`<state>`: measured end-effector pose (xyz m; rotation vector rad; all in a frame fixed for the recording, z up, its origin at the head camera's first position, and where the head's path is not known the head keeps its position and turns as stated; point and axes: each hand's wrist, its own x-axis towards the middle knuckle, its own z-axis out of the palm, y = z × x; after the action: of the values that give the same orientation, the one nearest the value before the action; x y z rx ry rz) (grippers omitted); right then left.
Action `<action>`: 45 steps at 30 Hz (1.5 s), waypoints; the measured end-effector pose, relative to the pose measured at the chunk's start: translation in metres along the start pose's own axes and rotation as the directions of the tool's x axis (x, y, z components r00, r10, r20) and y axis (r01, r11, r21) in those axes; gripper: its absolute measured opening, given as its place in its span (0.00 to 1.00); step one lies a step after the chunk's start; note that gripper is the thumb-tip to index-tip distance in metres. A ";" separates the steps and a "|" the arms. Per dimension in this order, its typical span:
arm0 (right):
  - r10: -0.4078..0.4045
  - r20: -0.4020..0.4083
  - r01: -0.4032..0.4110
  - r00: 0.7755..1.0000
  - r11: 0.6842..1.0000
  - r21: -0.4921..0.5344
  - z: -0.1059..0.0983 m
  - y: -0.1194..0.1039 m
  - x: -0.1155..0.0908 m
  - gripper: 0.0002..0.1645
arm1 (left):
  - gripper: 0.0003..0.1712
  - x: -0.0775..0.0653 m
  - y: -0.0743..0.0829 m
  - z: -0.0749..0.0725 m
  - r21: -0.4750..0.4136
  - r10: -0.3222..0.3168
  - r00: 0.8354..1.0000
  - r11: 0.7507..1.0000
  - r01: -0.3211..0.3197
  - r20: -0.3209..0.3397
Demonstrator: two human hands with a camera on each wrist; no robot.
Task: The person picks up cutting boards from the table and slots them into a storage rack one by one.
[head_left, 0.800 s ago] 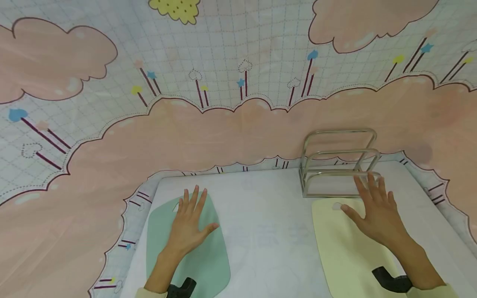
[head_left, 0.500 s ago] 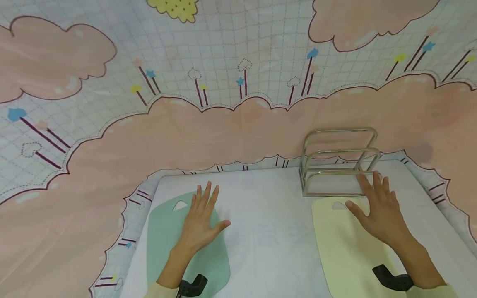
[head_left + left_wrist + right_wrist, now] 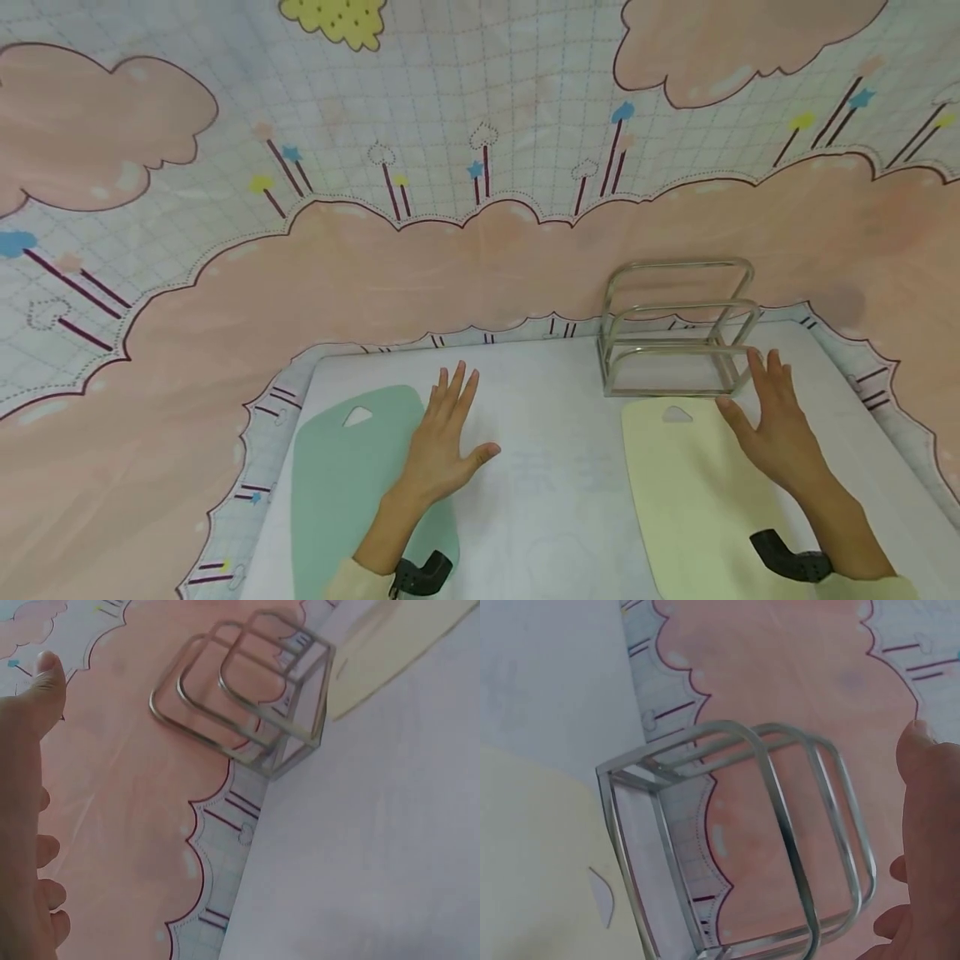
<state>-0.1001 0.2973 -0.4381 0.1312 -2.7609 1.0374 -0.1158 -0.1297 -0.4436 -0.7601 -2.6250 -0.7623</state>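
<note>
My left hand (image 3: 442, 450) is held with straight fingers and the thumb spread, over the right edge of a green cutting board (image 3: 337, 483) lying on the white table. Nothing is in it. My right hand (image 3: 783, 433), also with fingers extended and holding nothing, hovers above the upper right part of a pale yellow cutting board (image 3: 675, 475). Its fingertips overlap the right side of a metal wire rack (image 3: 667, 392) in the head view. The rack has several upright loops and stands just behind the yellow board. In the right wrist view the rack (image 3: 787, 825) shows beside the thumb.
Between the two boards lies white tabletop (image 3: 547, 483). A patterned cloth (image 3: 420, 275) with peach clouds rises behind the table and borders its sides. Both wrists carry black camera straps, such as the left strap (image 3: 423, 575).
My left hand has moved right, from the middle of the green board to its right edge. My right hand has shifted slightly right, uncovering the yellow board's handle hole.
</note>
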 end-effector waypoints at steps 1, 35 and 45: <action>0.006 0.000 -0.006 1.000 1.000 0.010 0.000 0.001 0.000 0.45 | 0.56 0.002 0.002 0.003 -0.016 0.002 1.000 1.000 -0.002 0.001; 0.216 -0.107 -0.172 0.971 0.932 0.320 0.007 0.034 0.013 0.36 | 0.39 0.085 0.074 0.127 -0.581 -0.090 0.987 0.799 0.153 0.136; 0.198 -0.088 -0.155 0.976 0.921 0.357 0.014 0.044 0.015 0.36 | 0.41 0.105 0.086 0.141 -0.468 -0.078 0.961 0.861 0.200 0.267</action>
<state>-0.1229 0.3207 -0.4737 -0.1337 -2.4888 1.5229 -0.1718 0.0540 -0.4798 -0.8356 -2.7457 -1.5119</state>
